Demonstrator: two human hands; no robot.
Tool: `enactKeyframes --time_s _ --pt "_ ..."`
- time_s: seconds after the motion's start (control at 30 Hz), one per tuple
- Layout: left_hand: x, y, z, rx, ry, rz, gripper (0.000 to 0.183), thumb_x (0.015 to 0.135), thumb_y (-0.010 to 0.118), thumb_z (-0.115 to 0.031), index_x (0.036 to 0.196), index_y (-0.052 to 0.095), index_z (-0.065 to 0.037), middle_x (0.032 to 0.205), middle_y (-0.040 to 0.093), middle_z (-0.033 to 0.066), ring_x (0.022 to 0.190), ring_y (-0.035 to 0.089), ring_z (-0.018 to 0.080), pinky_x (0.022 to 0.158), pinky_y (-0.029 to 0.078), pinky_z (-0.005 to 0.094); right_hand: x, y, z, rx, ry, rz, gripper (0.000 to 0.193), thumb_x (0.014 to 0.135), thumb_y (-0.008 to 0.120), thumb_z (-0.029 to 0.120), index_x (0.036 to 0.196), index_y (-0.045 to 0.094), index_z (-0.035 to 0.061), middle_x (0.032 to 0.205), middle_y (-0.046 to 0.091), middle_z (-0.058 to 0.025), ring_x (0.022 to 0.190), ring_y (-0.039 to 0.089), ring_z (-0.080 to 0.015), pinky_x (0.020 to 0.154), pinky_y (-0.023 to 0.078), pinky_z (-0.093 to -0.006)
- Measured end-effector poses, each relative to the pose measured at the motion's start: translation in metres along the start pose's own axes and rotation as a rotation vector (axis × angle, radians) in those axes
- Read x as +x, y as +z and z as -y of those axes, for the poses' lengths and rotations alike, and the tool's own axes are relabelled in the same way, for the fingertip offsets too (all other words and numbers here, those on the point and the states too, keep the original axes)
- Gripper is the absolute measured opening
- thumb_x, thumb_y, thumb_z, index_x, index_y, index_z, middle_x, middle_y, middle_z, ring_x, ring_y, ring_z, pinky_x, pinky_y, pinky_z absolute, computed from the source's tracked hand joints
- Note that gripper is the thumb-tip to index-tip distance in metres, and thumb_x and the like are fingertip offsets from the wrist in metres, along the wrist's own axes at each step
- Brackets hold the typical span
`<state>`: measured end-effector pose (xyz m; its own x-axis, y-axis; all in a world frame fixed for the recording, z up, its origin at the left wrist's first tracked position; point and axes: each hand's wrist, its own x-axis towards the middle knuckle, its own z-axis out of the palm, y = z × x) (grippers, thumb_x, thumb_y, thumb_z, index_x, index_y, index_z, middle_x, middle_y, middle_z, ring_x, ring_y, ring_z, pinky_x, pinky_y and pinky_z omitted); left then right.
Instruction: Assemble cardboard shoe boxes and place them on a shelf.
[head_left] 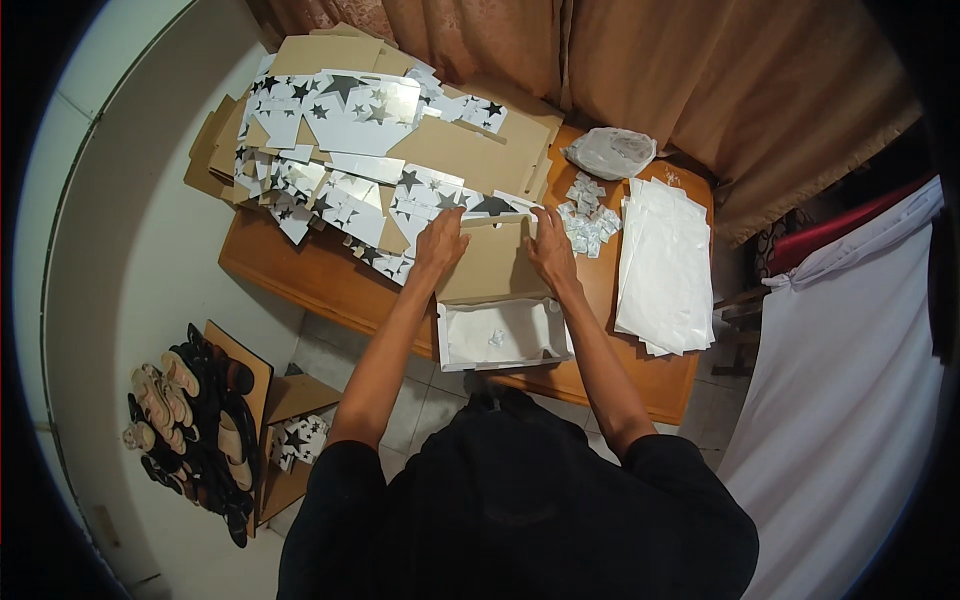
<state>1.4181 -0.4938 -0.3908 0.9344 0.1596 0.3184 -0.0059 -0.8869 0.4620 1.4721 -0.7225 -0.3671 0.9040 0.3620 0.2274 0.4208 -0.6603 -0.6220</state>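
Note:
In front of me an open cardboard shoe box [455, 353] sits at the table's near edge. White paper lines it, and one small white sachet [496, 338] lies inside. The box's lid [490, 262] stands raised at the far side, its plain brown inner face toward me. My left hand [441, 246] grips the lid's left far corner, fingers curled over the edge. At the opposite corner, my right hand [549, 247] is closed on the lid in the same way. The fingertips of both hands are partly hidden.
Flat star-printed cardboard blanks [370, 125] pile up at the back left of the wooden table [650, 378]. On the right are loose sachets [590, 225], a plastic bag [612, 152] and stacked white paper sheets [662, 265]. Sandals and shoes [180, 410] fill a board at lower left.

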Motion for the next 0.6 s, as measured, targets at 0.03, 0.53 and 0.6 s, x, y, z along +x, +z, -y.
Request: enactKeyframes --time_s 0.03,0.53,0.6 --pt "0.003 0.002 -0.001 0.0 0.005 0.0 0.046 0.086 0.073 -0.014 0.128 0.057 -0.008 0.111 0.063 0.0141 0.099 0.064 0.0363 0.089 0.054 0.0458 0.003 0.003 -0.008 0.0 0.002 -0.005 0.052 0.087 0.065 0.006 0.136 0.048 0.0044 0.14 0.049 -0.027 0.113 0.061 -0.0444 0.098 0.051 -0.0489" --pt "-0.04 -0.038 -0.046 -0.065 0.097 0.026 0.024 0.081 0.074 -0.006 0.104 0.067 -0.006 0.099 0.056 0.0105 0.101 0.058 0.0313 0.087 0.05 0.0432 -0.038 -0.038 0.014 -0.053 -0.045 0.081 0.05 0.082 0.071 0.002 0.13 0.058 0.0067 0.114 0.056 -0.0204 0.11 0.059 -0.0398 0.092 0.052 -0.0454" --pt "-0.056 -0.05 -0.057 -0.018 0.174 -0.009 0.029 0.079 0.075 -0.005 0.107 0.067 -0.006 0.1 0.057 0.009 0.101 0.056 0.028 0.084 0.045 0.0404 -0.052 -0.045 0.014 -0.07 -0.142 -0.005 0.036 0.081 0.074 0.006 0.117 0.067 0.0069 0.111 0.058 -0.0172 0.103 0.06 -0.0374 0.085 0.051 -0.0455"
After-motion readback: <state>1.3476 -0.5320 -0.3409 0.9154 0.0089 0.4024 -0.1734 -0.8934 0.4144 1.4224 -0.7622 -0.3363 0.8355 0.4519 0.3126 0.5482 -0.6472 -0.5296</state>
